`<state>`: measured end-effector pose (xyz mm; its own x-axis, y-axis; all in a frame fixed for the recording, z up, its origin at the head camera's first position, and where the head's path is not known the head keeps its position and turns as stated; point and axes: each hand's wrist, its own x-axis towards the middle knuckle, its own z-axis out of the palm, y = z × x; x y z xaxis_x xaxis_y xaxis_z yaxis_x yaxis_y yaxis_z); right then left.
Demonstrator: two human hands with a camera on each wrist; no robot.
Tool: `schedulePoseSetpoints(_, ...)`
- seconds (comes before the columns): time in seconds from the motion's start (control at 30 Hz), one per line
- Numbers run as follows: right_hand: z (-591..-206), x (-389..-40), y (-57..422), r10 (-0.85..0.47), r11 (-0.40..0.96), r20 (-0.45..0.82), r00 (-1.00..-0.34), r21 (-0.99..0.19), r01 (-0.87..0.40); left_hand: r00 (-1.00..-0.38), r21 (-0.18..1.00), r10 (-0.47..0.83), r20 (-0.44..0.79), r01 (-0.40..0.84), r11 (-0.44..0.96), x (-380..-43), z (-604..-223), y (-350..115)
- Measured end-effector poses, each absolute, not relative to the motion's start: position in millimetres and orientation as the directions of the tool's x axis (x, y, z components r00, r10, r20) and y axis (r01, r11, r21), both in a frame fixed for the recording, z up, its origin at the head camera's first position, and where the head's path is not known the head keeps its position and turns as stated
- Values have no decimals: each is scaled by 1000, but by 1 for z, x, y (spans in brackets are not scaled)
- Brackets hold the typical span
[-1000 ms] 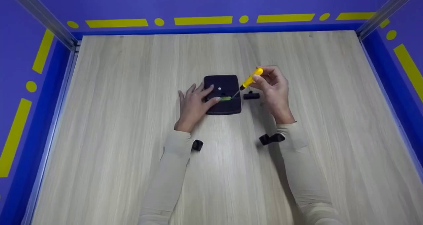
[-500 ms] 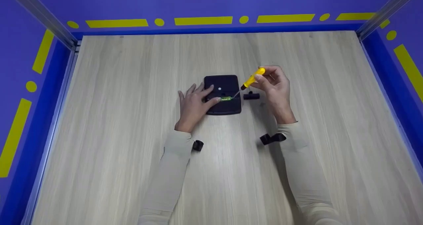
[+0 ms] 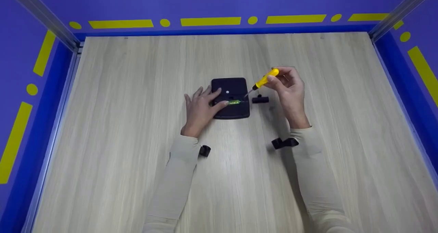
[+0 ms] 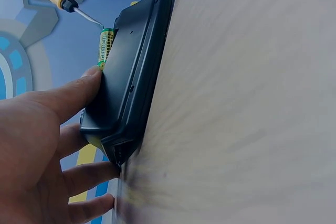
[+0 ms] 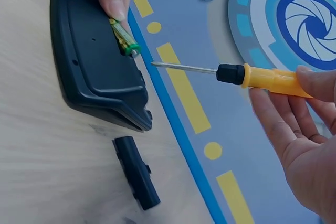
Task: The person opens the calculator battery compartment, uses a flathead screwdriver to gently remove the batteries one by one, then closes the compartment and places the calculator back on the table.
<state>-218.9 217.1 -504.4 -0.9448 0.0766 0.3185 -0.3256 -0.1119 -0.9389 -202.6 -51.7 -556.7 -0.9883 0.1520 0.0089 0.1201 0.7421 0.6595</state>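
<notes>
A flat black device [image 3: 232,110] lies on the table with its battery slot uncovered. A green battery [image 5: 126,40] sits at the slot, its near end tilted up in the right wrist view. My left hand [image 3: 201,109] spreads over the device's left side, fingers straight; its thumb [image 4: 86,85] presses on the battery's end. My right hand [image 3: 289,92] grips a yellow-handled screwdriver [image 5: 273,80] between thumb and fingers. Its metal tip points at the battery, with a gap between them in the right wrist view.
A small black battery cover [image 3: 260,99] with a tab lies just right of the device. The wooden table [image 3: 137,89] is bordered by blue walls with yellow dashes and dots [image 3: 210,21]. Black wrist mounts [image 3: 284,143] hang beside the sleeves.
My right hand has moved slightly right and away, drawing the screwdriver tip back from the battery's end. The left hand, device and cover have kept their places.
</notes>
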Motion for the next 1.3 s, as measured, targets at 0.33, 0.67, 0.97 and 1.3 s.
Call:
schedulePoseSetpoints(0.33, -502, -223, 234, 156, -10, 431, -889, -899, -438, -990, 663, 144, -5, 104, 741, -203, -556, -51)
schedulePoseSetpoints(0.67, -509, -231, 253, 313, 32, 439, -842, -891, -453, -990, 662, 143, -4, 105, 743, -203, -556, -51)
schedulePoseSetpoints(0.97, -523, -240, 262, 455, 33, 382, -804, -910, -413, -989, 660, 146, -5, 106, 743, -203, -555, -51)
schedulePoseSetpoints(1.3, -532, -242, 267, 510, 72, 331, -794, -936, -344, -988, 666, 152, 19, 126, 735, -203, -556, -51)
